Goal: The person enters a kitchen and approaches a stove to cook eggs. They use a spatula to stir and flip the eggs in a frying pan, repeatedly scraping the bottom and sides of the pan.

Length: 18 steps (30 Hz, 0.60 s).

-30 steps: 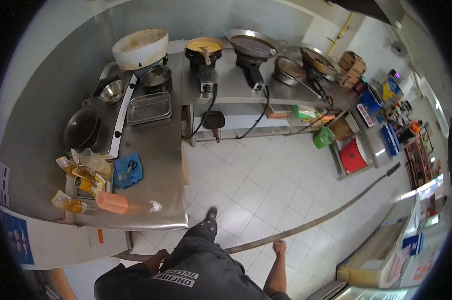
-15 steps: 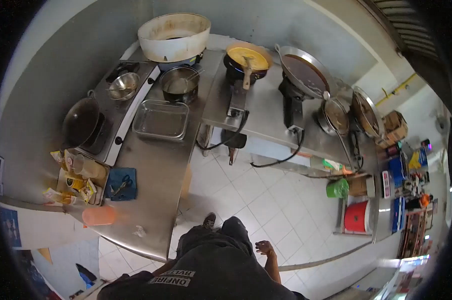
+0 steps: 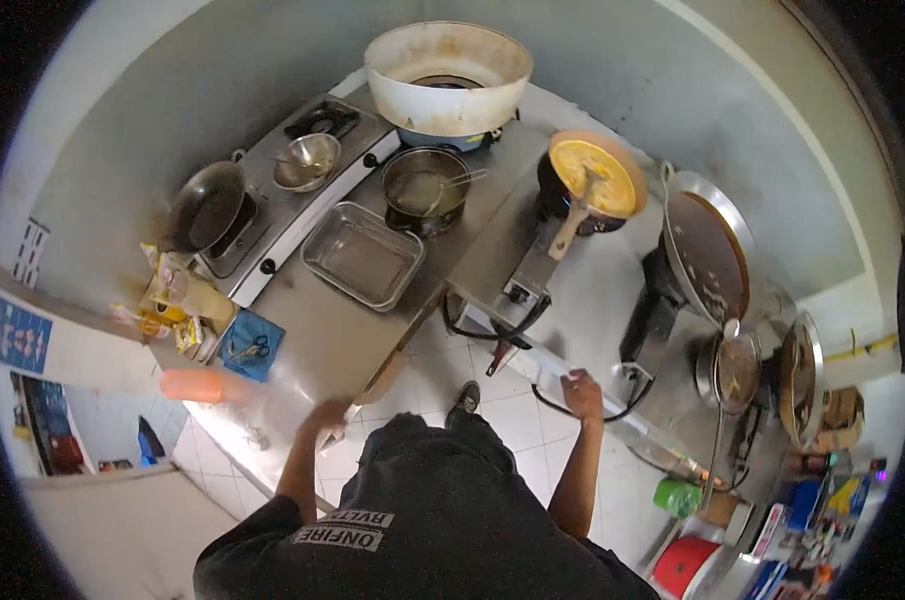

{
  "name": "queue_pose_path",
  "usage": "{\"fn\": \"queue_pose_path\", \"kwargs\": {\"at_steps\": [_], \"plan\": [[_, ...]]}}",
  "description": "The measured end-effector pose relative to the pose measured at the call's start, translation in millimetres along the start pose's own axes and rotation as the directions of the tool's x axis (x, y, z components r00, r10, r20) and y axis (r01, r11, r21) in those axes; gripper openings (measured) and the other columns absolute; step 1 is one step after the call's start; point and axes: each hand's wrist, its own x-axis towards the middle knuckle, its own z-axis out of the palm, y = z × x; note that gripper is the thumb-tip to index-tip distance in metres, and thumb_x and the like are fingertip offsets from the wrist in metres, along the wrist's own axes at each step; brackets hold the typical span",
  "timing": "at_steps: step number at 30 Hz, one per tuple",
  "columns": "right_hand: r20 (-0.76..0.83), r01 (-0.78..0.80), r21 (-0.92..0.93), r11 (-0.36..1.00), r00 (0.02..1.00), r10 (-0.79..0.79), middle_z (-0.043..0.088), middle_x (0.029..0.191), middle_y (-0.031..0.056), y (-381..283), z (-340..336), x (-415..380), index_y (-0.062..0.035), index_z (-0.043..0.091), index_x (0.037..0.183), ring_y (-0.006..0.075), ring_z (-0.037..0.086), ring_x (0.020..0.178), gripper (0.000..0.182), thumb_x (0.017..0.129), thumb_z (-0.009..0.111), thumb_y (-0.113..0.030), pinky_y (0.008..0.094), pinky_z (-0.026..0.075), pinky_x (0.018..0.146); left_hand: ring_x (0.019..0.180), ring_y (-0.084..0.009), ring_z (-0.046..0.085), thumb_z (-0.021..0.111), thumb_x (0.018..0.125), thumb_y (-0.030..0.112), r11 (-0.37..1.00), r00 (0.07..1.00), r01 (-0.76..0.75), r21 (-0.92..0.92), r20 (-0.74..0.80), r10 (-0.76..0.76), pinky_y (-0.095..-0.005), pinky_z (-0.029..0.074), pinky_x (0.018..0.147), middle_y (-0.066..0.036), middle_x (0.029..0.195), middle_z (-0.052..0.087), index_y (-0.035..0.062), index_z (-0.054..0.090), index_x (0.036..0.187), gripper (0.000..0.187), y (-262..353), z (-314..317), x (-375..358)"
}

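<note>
My left hand [image 3: 323, 420] is blurred by motion at the edge of the steel counter [image 3: 308, 350]; how its fingers are placed is smeared. In front of the second counter [image 3: 493, 265] hangs my right hand [image 3: 581, 393], loosely open and with nothing in it, overlapping the black hose [image 3: 618, 415] of a burner. Closest to my left hand on the counter are a pinkish-orange container [image 3: 193, 385] and a blue cloth [image 3: 253, 345] with scissors [image 3: 251, 349] on it. A glass baking dish [image 3: 365, 256] lies farther back.
A pot [image 3: 425, 192] with a strainer, a wok [image 3: 210, 208] and a metal bowl [image 3: 308, 162] stand left. On the right are a pan of yellow food [image 3: 598, 175], a large wok of brown liquid [image 3: 708, 250] and a long-handled pot [image 3: 730, 370]. A green bin [image 3: 678, 497] stands low.
I have moved closer to the counters and the view has swung. My right hand has risen and reached forward; my left hand has come into view at the counter edge.
</note>
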Motion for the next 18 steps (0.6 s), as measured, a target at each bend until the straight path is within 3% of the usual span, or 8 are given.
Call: {"fn": "queue_pose_path", "kwargs": {"at_steps": [2, 4, 5, 6, 8, 13, 15, 18], "plan": [[-0.087, 0.131, 0.012, 0.991, 0.988, -0.129, 0.061, 0.074, 0.0153, -41.7, -37.5, 32.8, -0.0030, 0.055, 0.090, 0.0287, 0.060, 0.072, 0.030, 0.076, 0.057, -0.030, 0.0350, 0.046, 0.068, 0.078, -0.0303, 0.055, 0.056, 0.067, 0.025, 0.963, 0.998, -0.044, 0.266, -0.031, 0.054, -0.0382, 0.046, 0.068, -0.012, 0.086, 0.059, 0.0050, 0.052, 0.104, 0.042, -21.8, -30.5, 63.8], [-0.060, 0.226, 0.004, 0.974, 0.972, -0.225, 0.061, 0.073, 0.0152, -70.2, -63.3, 62.8, -0.0021, 0.054, 0.091, 0.0282, 0.060, 0.070, 0.030, 0.077, 0.056, -0.029, 0.0353, 0.046, 0.066, 0.067, -0.0308, 0.058, 0.054, 0.072, 0.036, 0.982, 0.869, 0.175, 0.067, -0.480, -0.122, -0.0396, 0.047, 0.060, -0.016, 0.074, 0.058, -0.0019, 0.052, 0.102, 0.048, -72.7, -9.1, 128.3], [-0.055, 0.300, -0.026, 0.954, 0.952, -0.301, 0.061, 0.073, 0.0151, -82.4, -72.2, 73.6, -0.0020, 0.054, 0.091, 0.0282, 0.060, 0.068, 0.030, 0.077, 0.056, -0.028, 0.0354, 0.046, 0.064, 0.065, -0.0307, 0.058, 0.052, 0.075, 0.042, 0.755, 0.761, 0.246, -0.608, -0.362, -0.539, -0.0398, 0.047, 0.057, -0.018, 0.074, 0.058, -0.0052, 0.050, 0.102, 0.055, -47.0, -57.7, 138.5], [-0.048, 0.370, -0.054, 0.927, 0.927, -0.373, 0.061, 0.072, 0.0150, -94.6, -81.3, 81.6, -0.0018, 0.053, 0.091, 0.0282, 0.060, 0.066, 0.029, 0.078, 0.055, -0.028, 0.0354, 0.046, 0.062, 0.062, -0.0306, 0.058, 0.051, 0.077, 0.047, 0.146, 0.645, 0.175, -0.974, 0.001, -0.764, -0.0400, 0.047, 0.055, -0.019, 0.073, 0.057, -0.0085, 0.049, 0.102, 0.061, -26.9, -105.6, 144.0], [-0.022, 0.385, -0.066, 0.921, 0.922, -0.387, 0.061, 0.070, 0.0141, -122.3, -99.6, 85.3, -0.0018, 0.053, 0.092, 0.0272, 0.060, 0.063, 0.028, 0.078, 0.056, -0.026, 0.0346, 0.045, 0.059, 0.052, -0.0204, 0.051, 0.054, 0.076, 0.050, -0.055, 0.584, 0.288, -0.956, 0.221, -0.781, -0.0299, 0.050, 0.048, -0.012, 0.074, 0.053, -0.0045, 0.047, 0.098, 0.059, -66.5, -121.1, 182.5], [0.043, 0.321, 0.082, 0.943, 0.945, -0.325, 0.062, 0.075, 0.0140, -167.1, -127.5, 80.0, -0.0028, 0.055, 0.090, 0.0292, 0.060, 0.070, 0.027, 0.076, 0.056, -0.026, 0.0380, 0.046, 0.065, 0.050, -0.0217, 0.053, 0.051, 0.078, 0.048, -0.089, 0.408, 0.058, -0.994, 0.105, -0.907, -0.0323, 0.050, 0.046, -0.015, 0.074, 0.055, 0.0002, 0.052, 0.094, 0.051, -92.3, -118.4, 229.4], [-0.101, 0.285, 0.005, 0.959, 0.954, -0.283, 0.061, 0.072, 0.0138, -164.2, -124.3, 90.4, -0.0021, 0.055, 0.087, 0.0277, 0.060, 0.066, 0.025, 0.075, 0.058, -0.024, 0.0355, 0.046, 0.061, 0.068, -0.0271, 0.058, 0.053, 0.078, 0.040, 0.037, 0.612, 0.215, -0.976, 0.105, -0.784, -0.0344, 0.050, 0.048, -0.017, 0.095, 0.056, -0.0011, 0.053, 0.096, 0.045, -140.1, -76.7, 236.7], [-0.301, 0.226, -0.083, 0.971, 0.923, -0.240, 0.061, 0.070, 0.0135, -169.4, -126.1, 126.3, -0.0022, 0.056, 0.084, 0.0266, 0.060, 0.062, 0.022, 0.075, 0.060, -0.021, 0.0339, 0.047, 0.059, 0.078, -0.0255, 0.056, 0.046, 0.084, 0.035, -0.266, 0.475, -0.145, -0.953, 0.169, -0.864, -0.0354, 0.050, 0.057, -0.016, 0.099, 0.053, 0.0001, 0.049, 0.102, 0.039, -53.3, -114.2, 214.3]]}}
